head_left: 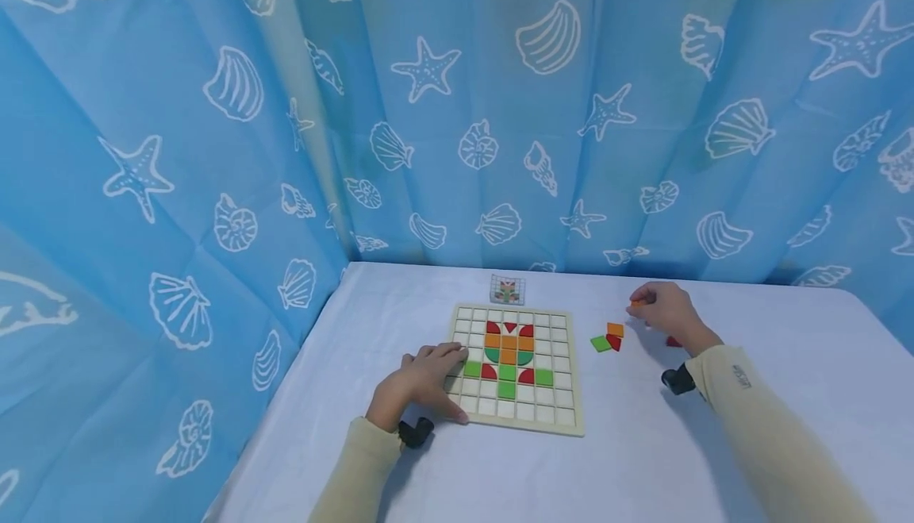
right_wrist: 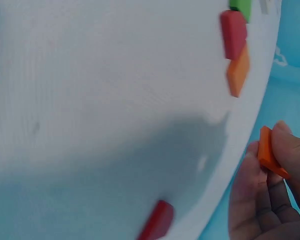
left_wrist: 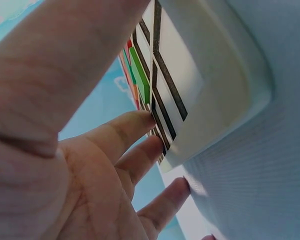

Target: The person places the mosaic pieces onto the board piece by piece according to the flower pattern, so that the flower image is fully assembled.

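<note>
A white gridded tile board (head_left: 514, 420) lies on the table, with red, orange and green tiles forming a flower shape in its cells. The left hand (head_left: 426, 380) rests on the board's left edge, its fingers spread and fairly straight; the left wrist view shows the fingertips against the grid near a green tile (left_wrist: 139, 75). Raised above the table to the right of the board, the right hand (head_left: 666, 309) pinches an orange tile (right_wrist: 269, 152) between thumb and fingers. Under it lies a red tile (right_wrist: 157, 220), partly hidden by the wrist in the head view.
Between board and right hand lie a loose orange tile (head_left: 615, 330), a red tile (head_left: 613, 342) and a green tile (head_left: 601, 344). A small pattern card (head_left: 508, 290) lies behind the board. A blue shell-print curtain (head_left: 471, 190) hangs behind the white-covered table (head_left: 643, 459).
</note>
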Tool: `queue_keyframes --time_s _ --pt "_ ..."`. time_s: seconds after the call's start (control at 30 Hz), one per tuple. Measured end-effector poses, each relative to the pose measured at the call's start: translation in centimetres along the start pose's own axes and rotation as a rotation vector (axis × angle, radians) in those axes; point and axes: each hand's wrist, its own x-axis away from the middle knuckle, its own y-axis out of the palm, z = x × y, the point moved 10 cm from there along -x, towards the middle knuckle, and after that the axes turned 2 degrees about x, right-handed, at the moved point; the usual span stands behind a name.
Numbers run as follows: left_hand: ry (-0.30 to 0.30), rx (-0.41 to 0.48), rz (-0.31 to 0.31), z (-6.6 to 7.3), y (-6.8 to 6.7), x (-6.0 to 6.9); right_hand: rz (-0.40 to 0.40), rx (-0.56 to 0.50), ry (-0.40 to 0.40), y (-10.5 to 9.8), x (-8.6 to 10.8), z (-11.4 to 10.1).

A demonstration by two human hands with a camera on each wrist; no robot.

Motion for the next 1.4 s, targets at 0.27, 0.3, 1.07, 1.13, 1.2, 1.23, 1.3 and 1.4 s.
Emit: queue_keyframes --time_s 0.27,0.3,1.07,1.13,1.2,1.23,1.3,1.4 --pt "0.011 0.008 -0.003 0.2 0.0 -0.1 0.046 0.049 -0.090 -0.9 1.0 -2.9" --pt "0.012 0.007 -0.002 0.2 0.0 -0.1 0.052 0.052 -0.102 -0.8 1.1 -3.3" --pt "0.015 0.005 0.002 0.0 0.5 -0.2 0.025 0.083 -0.241 1.4 3.2 -10.7" --pt "0.017 0.003 0.000 0.0 0.5 -0.2 0.021 0.063 -0.246 1.7 3.4 -11.4" --pt "0.021 0.011 -0.001 0.0 0.4 -0.3 0.019 0.041 -0.242 2.0 3.6 -11.9" --pt "0.023 0.018 -0.002 0.0 0.4 -0.2 0.019 0.031 -0.239 2.2 3.7 -12.2" --pt "0.027 0.029 -0.002 0.1 0.4 -0.2 0.017 0.011 -0.247 2.5 3.9 -12.8" --pt "0.033 0.030 0.002 0.1 0.4 -0.2 0.013 -0.015 -0.274 3.2 4.3 -13.8"
